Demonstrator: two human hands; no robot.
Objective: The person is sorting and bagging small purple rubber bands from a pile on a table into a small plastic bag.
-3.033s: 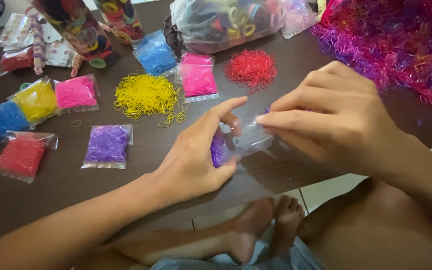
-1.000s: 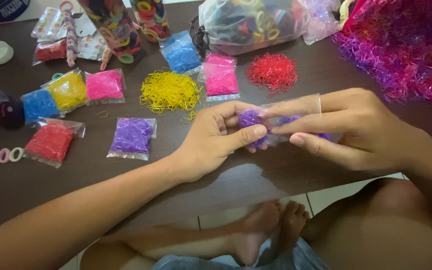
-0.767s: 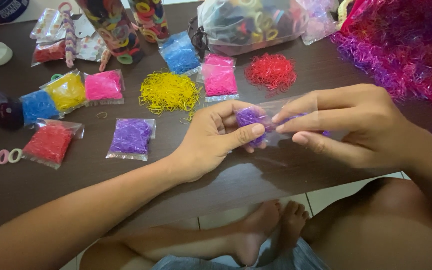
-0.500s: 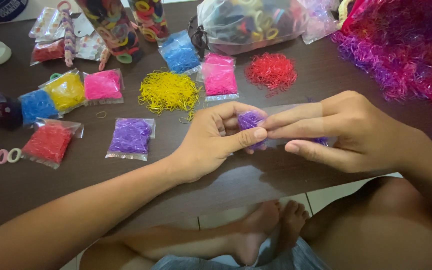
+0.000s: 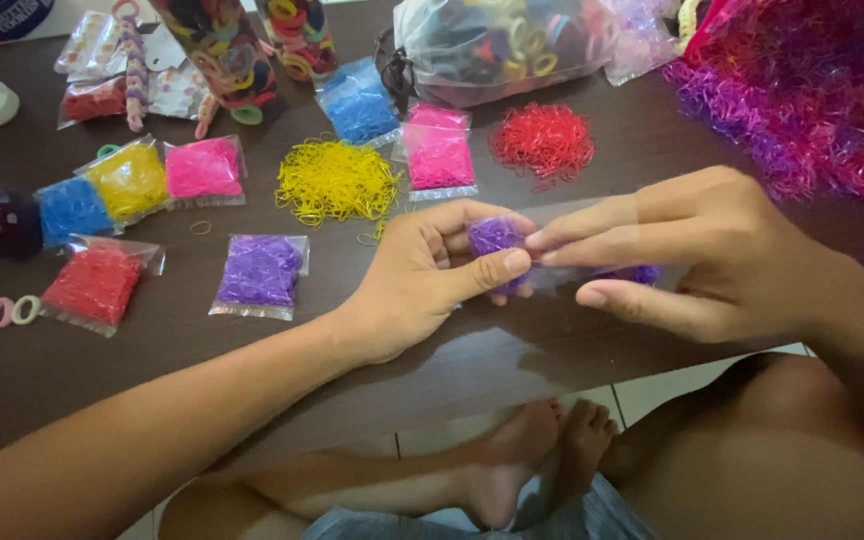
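left hand (image 5: 422, 285) pinches purple band wad in clear bag (image 5: 512, 250), near table (image 5: 102, 370) front edge; right hand (image 5: 712, 255) fingers clamp bag's other end. best hold bag taut, tuck bands fully in.

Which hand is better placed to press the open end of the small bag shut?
Probably the right hand: its fingertips lie on the bag mouth, while the left hand pinches the purple bands.

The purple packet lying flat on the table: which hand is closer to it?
Left. The left hand sits just right of the purple packet; the right hand is farther right, beyond the left.
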